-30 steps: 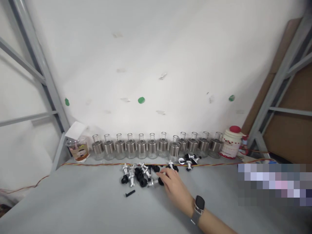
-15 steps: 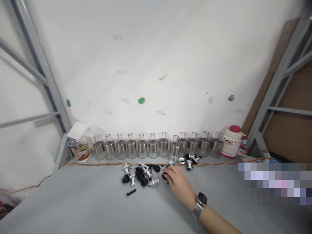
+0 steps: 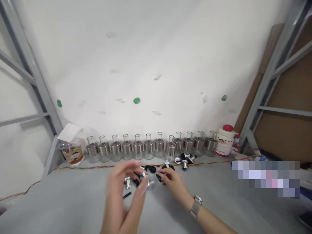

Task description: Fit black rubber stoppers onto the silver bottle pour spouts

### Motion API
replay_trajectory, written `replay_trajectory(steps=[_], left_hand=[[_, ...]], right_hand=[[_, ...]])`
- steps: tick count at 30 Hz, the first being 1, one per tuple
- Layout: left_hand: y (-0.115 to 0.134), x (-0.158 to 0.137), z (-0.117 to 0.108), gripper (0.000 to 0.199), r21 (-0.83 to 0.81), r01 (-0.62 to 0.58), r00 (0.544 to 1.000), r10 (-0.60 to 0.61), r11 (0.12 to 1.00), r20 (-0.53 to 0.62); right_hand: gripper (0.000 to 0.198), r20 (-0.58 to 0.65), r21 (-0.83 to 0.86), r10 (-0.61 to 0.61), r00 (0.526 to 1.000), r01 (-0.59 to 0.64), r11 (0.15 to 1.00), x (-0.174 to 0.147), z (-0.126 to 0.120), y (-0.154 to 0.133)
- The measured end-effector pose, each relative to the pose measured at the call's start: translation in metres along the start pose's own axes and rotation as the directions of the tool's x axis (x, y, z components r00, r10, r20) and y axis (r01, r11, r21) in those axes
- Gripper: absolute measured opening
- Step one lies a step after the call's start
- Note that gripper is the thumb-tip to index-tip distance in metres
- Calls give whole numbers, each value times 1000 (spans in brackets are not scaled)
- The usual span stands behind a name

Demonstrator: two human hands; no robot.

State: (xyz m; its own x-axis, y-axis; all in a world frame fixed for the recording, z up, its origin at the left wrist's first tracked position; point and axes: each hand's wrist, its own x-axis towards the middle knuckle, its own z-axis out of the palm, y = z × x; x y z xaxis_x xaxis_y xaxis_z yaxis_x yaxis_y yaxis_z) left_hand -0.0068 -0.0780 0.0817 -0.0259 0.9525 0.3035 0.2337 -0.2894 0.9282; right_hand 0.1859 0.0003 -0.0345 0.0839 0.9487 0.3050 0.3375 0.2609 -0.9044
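My right hand (image 3: 174, 183) pinches a small black ribbed plastic piece (image 3: 159, 177) between thumb and fingertips, just above the table. Its wrist wears a watch with a metal band. My left hand (image 3: 124, 196), slightly blurred, is raised to the left with thumb and fingers curved apart and nothing between them. Behind the left hand lies a pile of silver pour spouts (image 3: 150, 183) and black caps (image 3: 152, 169), partly hidden by its fingers. A short black stick-like part (image 3: 127, 195) lies near the left fingers. More silver-and-black spouts (image 3: 185, 162) lie beyond my right hand.
Several glass bottles with metal sleeves (image 3: 137, 146) stand in a row along the wall. A plastic cup (image 3: 71, 152) stands at the left end, a white jar with a red lid (image 3: 224, 141) at the right. A twisted red-yellow wire (image 3: 97, 166) crosses the grey table (image 3: 73, 198).
My left hand has come into view from below, in front of the pile. My right hand has turned a little, and the black piece shows more clearly at its fingertips. The view has shifted slightly.
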Motion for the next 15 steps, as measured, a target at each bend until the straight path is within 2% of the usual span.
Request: replay_trajectory(steps=[1,2,3,4,5,7,9,12,15], left_hand=[[-9,13,8,41,63,-12,998,9,998,58],[-21,24,16,44,259,-23,977,-33,966,211],[-35,35,25,50,440,-30,944,-119,898,307],[-51,42,32,58,570,-46,920,-188,821,345],[-66,47,39,65,632,-54,900,-236,773,366],[-92,49,50,67,643,-65,877,-264,763,402],[-108,46,57,54,616,-76,878,-241,784,414],[-115,42,60,36,552,-89,894,-179,829,412],[-115,41,58,29,477,-72,907,-141,876,397]], right_hand=[[39,-1,23,32,999,-32,999,2,0,1],[41,2,42,59,998,-59,997,3,-1,3],[42,6,58,80,997,-80,995,4,-1,3],[42,12,71,94,995,-95,993,4,-1,4],[41,19,81,103,995,-104,991,4,-1,4],[38,31,97,106,994,-108,989,2,1,5],[34,40,108,93,995,-97,989,-1,5,5],[28,66,122,64,996,-72,990,-6,12,6],[24,99,133,41,994,-54,990,-10,15,4]])
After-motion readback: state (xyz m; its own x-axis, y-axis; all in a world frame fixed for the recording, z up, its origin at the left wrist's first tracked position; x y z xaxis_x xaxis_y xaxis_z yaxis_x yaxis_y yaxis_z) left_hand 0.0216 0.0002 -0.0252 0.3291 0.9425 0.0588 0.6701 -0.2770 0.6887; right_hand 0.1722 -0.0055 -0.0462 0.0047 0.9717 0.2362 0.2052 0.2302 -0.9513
